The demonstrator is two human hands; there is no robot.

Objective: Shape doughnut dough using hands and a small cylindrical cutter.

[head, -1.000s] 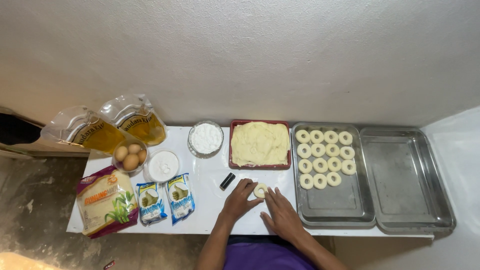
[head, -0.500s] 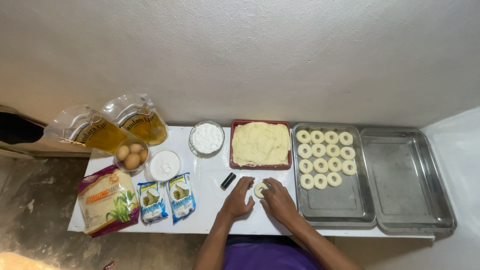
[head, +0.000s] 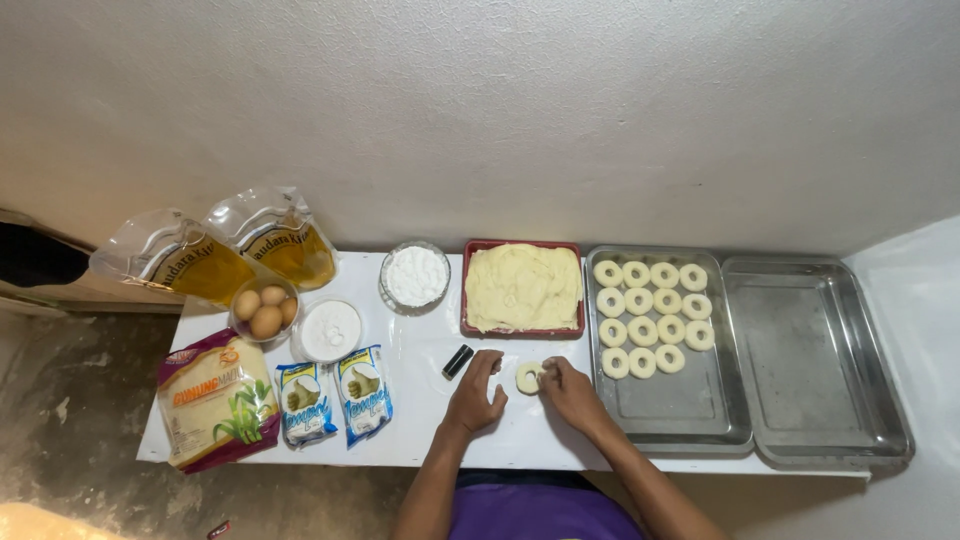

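On the white table [head: 420,440], my left hand [head: 478,395] and my right hand [head: 568,392] sit on either side of a pale dough ring [head: 527,377]. My right fingertips touch the ring's right edge; my left fingers curl just beside its left edge. Whether either hand grips it is unclear. A small black cylinder [head: 458,361] lies just left of my left hand. Behind the hands stands a red tray of yellowish dough [head: 522,287]. To the right, a metal tray [head: 700,400] carries several dough rings [head: 650,317] in rows.
A second metal tray [head: 812,360] sits at the far right. On the left are two bowls of white powder [head: 416,276] [head: 329,330], a bowl of eggs [head: 264,309], two oil pouches [head: 215,250], a flour bag [head: 212,400] and two small sachets [head: 334,399]. A wall rises behind.
Both hands have moved up the table and closed in around the dough ring, which now lies between them rather than above them.
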